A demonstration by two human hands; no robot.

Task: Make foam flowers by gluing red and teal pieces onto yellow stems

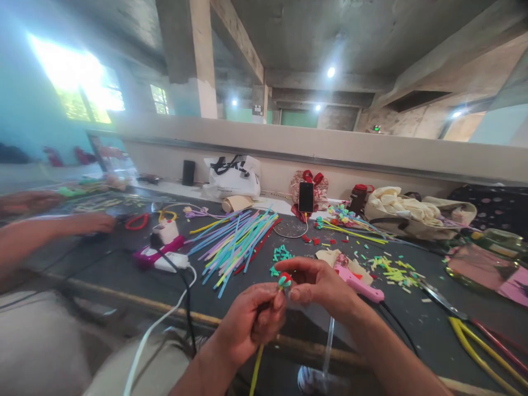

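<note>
A bare concrete hall with bright windows sits behind a long dark worktable [124, 258] strewn with craft scraps. Near its front edge, the person's left hand [251, 322] is closed around a yellow straw [256, 366] that hangs down below the fist, and the right hand [317, 283] pinches a small red-and-teal flower piece [284, 281] seated on the straw's top end, held just above the table edge. A fan of coloured straws [235, 242] lies beyond the hands, a pink glue gun [358, 283] rests just beside the right wrist, and a power strip [165, 257] with cables sits to the left. Scissors [441, 297] lie to the right among cut bits [391, 272]. Another person's arm [53, 228] reaches across the far left. The tiny flower piece could slip off if the pinch loosens, and the glue gun's nozzle lies near enough that the wrist could brush it.
</note>
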